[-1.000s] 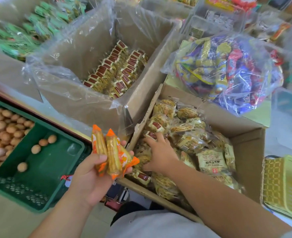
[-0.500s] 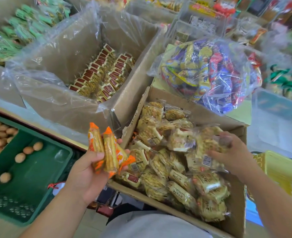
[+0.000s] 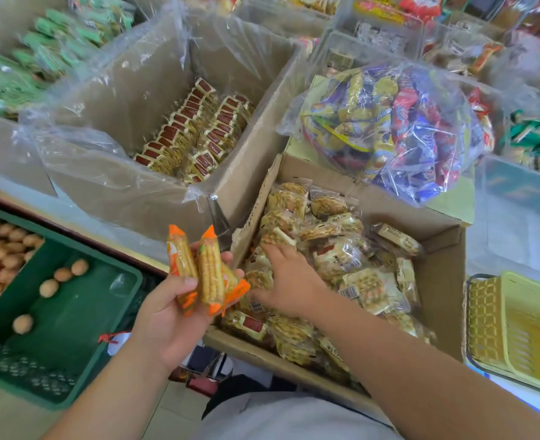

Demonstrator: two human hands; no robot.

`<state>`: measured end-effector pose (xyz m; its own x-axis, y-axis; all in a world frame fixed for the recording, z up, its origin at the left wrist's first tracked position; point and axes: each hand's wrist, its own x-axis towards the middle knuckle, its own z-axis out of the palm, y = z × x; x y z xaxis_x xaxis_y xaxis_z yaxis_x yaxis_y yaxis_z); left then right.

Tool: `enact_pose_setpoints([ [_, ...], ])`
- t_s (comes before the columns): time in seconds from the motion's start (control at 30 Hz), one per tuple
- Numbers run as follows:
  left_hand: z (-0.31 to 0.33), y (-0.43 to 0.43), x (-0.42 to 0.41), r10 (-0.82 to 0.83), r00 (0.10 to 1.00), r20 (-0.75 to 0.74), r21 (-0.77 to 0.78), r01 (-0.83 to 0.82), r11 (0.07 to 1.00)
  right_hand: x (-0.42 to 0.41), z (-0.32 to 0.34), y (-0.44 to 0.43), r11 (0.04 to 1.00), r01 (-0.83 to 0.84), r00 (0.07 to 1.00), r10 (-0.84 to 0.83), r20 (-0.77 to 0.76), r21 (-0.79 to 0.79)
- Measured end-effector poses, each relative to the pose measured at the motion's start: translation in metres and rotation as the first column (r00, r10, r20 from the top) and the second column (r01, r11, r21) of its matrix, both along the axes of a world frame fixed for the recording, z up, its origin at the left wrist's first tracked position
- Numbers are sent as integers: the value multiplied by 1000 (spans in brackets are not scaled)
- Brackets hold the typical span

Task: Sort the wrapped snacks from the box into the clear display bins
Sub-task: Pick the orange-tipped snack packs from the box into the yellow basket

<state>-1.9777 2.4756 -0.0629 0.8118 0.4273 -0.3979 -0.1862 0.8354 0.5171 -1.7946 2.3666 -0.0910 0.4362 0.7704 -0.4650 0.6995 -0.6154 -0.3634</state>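
1. The right hand [image 3: 289,281] is back at the lower-left corner of the box [image 3: 440,281]. Half a second ago it was over on the box's right side, lifting a clear packet. That packet is out of the hand now.
2. Its fingers [image 3: 271,252] lie palm-down, spread over the clear-wrapped packets [image 3: 357,281] and pushing in among them. From here I cannot tell whether they have pinched anything yet.
3. The left hand [image 3: 167,319] has not budged. It sits centre-left of the frame, just outside the box's near corner, fingers curled round a small bunch of orange-wrapped snacks [image 3: 209,271] held upright.
4. My read is that the right hand is digging for more of the orange kind to add to the left hand's bunch, moving other packets aside as it goes.
5. The box is still heaped, so the sorting has a long way to run. The clear display bins [image 3: 379,33] stand at the top of the frame, well apart from both hands, and nothing is heading there yet.
6. The green crate [image 3: 81,312] at lower left and the yellow basket [image 3: 516,328] at lower right play no part.
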Motion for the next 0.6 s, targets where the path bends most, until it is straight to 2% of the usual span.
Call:
enact_pose_setpoints([
  [0.07, -1, -1, -1, 2, 1000, 5, -7, -2, 1000, -2, -20, 10, 991, 58, 998, -61, -23, -120],
  [0.17, -4, -1, -2, 11, 1000, 3, -11, -11, 1000, -5, -34, 7, 988, 88, 995, -81, 58, -124],
  [0.27, -7, 0, -3, 18, 1000, -6, -15, -18, 1000, 4, -21, -6, 995, 101, 995, -101, 14, -15],
  [0.33, -8, 1, -3, 17, 1000, -3, -24, -17, 1000, 21, 3, -23, 975, 188, 980, -178, -92, 120],
  [0.4, -9, 2, -2, 11, 1000, 13, -23, -11, 1000, 43, 31, -48, 910, 345, 927, -294, -232, 229],
  [0.47, -11, 2, -1, 5, 1000, 26, -25, -4, 1000, 71, 54, -78, 820, 498, 858, -420, -295, 281],
  [0.53, -12, 3, -2, 0, 1000, 29, -21, 1, 1000, 96, 68, -106, 753, 587, 809, -538, -236, 296],
  [0.6, -12, 4, -2, 1, 1000, 22, -16, -1, 1000, 115, 72, -128, 716, 650, 745, -666, -28, 255],
])
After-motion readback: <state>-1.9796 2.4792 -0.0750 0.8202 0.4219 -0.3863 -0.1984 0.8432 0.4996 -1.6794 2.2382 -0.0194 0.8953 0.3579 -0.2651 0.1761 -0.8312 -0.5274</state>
